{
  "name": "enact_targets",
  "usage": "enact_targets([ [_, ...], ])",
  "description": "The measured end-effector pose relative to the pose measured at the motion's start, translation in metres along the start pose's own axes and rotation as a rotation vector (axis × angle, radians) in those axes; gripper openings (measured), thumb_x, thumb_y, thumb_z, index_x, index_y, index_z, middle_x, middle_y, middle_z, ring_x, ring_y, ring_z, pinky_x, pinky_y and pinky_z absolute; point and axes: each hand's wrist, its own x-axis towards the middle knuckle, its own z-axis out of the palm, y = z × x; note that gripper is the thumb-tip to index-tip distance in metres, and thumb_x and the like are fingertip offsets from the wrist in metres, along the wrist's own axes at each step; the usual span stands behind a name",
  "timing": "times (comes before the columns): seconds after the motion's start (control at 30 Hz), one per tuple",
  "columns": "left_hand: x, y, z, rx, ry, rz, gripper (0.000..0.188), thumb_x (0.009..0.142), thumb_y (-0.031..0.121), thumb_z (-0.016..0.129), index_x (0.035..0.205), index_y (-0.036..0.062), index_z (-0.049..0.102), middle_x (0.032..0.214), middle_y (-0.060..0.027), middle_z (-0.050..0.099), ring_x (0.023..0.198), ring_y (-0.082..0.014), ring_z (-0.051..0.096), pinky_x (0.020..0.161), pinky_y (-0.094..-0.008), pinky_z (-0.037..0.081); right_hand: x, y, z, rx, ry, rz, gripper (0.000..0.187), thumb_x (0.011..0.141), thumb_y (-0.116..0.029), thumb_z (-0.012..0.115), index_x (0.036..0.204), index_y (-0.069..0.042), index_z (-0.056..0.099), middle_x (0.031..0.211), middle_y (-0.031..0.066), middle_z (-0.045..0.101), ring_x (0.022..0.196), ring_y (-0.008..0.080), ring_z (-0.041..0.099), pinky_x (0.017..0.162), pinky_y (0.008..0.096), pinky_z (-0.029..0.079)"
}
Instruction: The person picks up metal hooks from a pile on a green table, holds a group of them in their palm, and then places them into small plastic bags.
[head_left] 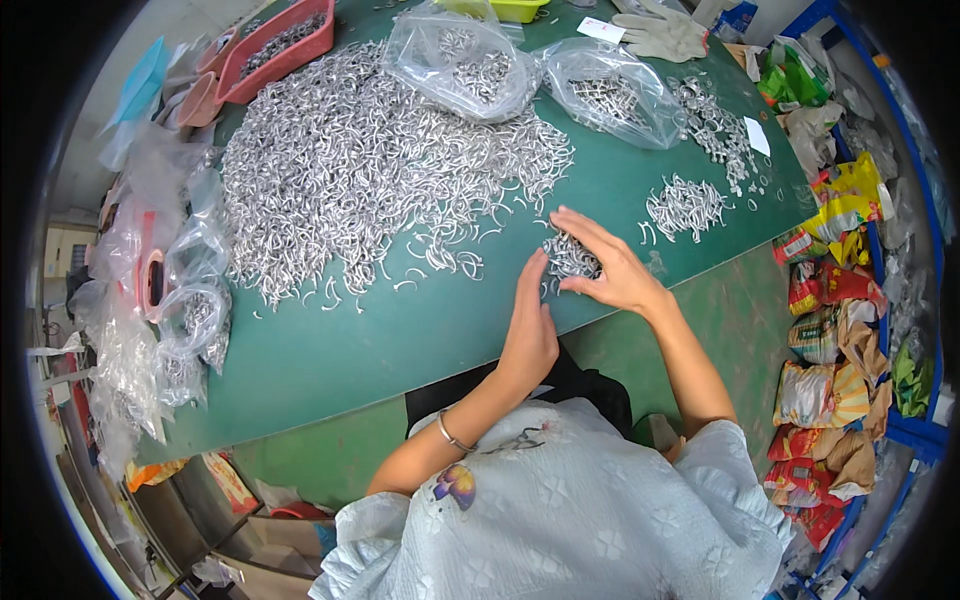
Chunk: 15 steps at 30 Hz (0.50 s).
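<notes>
A small heap of curved silvery metal pieces (572,258) lies on the green tabletop between my two hands, close to the table's near edge. My left hand (530,330) stands on edge along the heap's left side, fingers stretched out and together. My right hand (622,275) arches round the far and right sides, its thumb apart from its fingers. Both hands touch or nearly touch the pieces, and neither is closed on any. To the left spreads a much larger pile of similar curved metal pieces (330,160). A smaller pile (687,208) sits to the right.
Clear plastic bags of metal parts (460,70) (615,95) stand at the back, near a red basket (275,50) and a pale glove (660,35). More plastic bags (185,290) crowd the left edge. Blue shelving (915,430) with colourful packets (825,390) is at right.
</notes>
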Motion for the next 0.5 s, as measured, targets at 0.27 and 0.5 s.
enact_targets([
  [0.27,-0.047,0.029,-0.025,-0.697,-0.316,-0.365,0.036,0.095,-0.007,0.045,0.13,-0.0013,0.05,0.118,-0.0108,0.057,0.104,-0.0172,0.059,0.092,-0.0304,0.049,0.009,0.014,0.006,-0.308,-0.091,-0.28,0.078,0.073,-0.037,0.078,0.138,-0.005,0.048,0.146,0.0109,0.045,0.138,0.032,0.038,0.114,0.0453,0.032],
  [0.5,-0.044,-0.027,0.006,-1.469,-0.383,-1.095,0.05,0.103,0.024,0.043,0.142,-0.0068,0.036,0.141,-0.0251,0.046,0.131,-0.0324,0.047,0.11,-0.0418,0.039,0.009,0.003,0.006,-0.279,-0.122,-0.323,0.077,0.071,-0.037,0.079,0.135,-0.005,0.05,0.143,0.0129,0.046,0.137,0.0346,0.038,0.112,0.047,0.035],
])
